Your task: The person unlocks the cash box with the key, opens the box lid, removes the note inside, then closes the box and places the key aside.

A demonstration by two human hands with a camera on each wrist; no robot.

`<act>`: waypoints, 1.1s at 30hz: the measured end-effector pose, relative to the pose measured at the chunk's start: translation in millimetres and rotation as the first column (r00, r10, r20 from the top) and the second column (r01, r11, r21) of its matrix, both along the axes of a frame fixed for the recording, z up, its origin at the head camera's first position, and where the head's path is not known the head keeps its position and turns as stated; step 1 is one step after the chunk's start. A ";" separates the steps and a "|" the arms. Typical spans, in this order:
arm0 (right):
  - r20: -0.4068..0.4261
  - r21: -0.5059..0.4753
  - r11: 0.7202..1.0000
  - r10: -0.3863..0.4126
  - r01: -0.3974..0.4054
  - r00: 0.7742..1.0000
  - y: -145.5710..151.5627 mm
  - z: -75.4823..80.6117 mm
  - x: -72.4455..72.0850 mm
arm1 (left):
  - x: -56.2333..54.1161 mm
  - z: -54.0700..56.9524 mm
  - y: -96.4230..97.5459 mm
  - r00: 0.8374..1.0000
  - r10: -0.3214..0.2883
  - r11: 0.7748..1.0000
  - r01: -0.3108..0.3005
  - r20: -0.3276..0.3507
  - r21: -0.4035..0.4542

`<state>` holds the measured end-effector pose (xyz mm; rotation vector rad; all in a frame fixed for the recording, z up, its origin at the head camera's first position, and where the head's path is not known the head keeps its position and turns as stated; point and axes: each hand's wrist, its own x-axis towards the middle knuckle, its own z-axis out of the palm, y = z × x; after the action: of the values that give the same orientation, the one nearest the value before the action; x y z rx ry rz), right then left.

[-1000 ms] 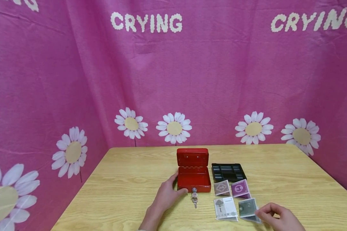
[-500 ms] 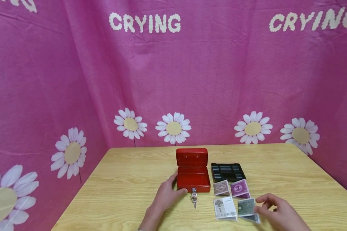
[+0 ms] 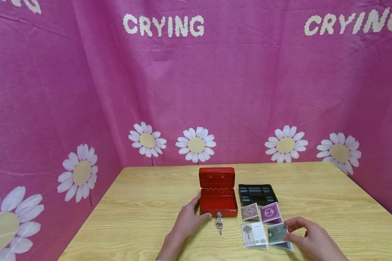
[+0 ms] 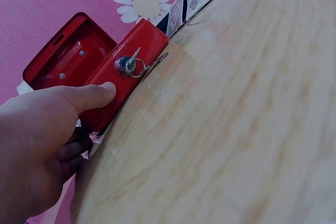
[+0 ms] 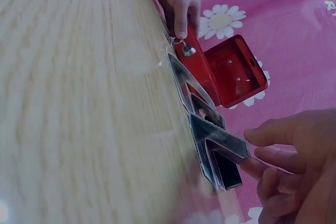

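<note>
A red cash box point(image 3: 219, 199) stands with its lid up and a key in its front lock; more keys point(image 3: 219, 227) dangle from that lock. My left hand point(image 3: 188, 221) grips the box's left front corner, thumb on the front face point(image 4: 100, 95). To the right lie several folded banknotes: a brown one point(image 3: 249, 211), a purple one point(image 3: 270, 211), a pale grey one point(image 3: 254, 233) and a green one point(image 3: 277, 234). My right hand point(image 3: 310, 235) holds the green banknote's right end between thumb and fingers, and its raised flap point(image 5: 228, 142) shows in the right wrist view.
A black compartment tray point(image 3: 257, 194) lies right of the box, behind the banknotes. The wooden table point(image 3: 150, 195) reaches back to a pink curtain point(image 3: 196, 90) printed with daisies, which also hangs along the left and right sides.
My right hand has shifted its fingers, spreading them and closing in again on the green banknote's right end, which has moved slightly left. The left hand and cash box keep their places.
</note>
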<state>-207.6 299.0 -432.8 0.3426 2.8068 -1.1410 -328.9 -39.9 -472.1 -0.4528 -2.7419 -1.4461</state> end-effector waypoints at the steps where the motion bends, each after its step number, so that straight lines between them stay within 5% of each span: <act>1: 0.004 -0.001 1.000 0.000 0.000 1.000 0.0 0.8 -0.7 | 0.0 -0.2 -0.1 1.000 0.001 1.000 -0.001 0.005 0.003; 14: -0.026 0.084 0.996 0.030 -0.027 0.999 -1.8 16.2 -7.1 | -0.3 -0.4 -1.8 1.000 -0.017 1.000 0.017 -0.007 0.015; 22: -0.176 0.124 0.991 0.073 -0.051 0.982 4.6 17.9 -18.2 | -1.1 -1.0 -0.6 1.000 0.003 1.000 -0.003 -0.004 -0.005; 33: -0.264 0.120 0.992 0.078 -0.048 0.961 10.0 14.3 -38.5 | -2.8 -1.2 -2.1 1.000 -0.014 1.000 0.014 -0.008 0.015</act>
<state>-246.2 309.0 -418.5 0.1110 3.0992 -1.0926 -331.8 -42.0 -473.3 -0.4775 -2.7252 -1.4645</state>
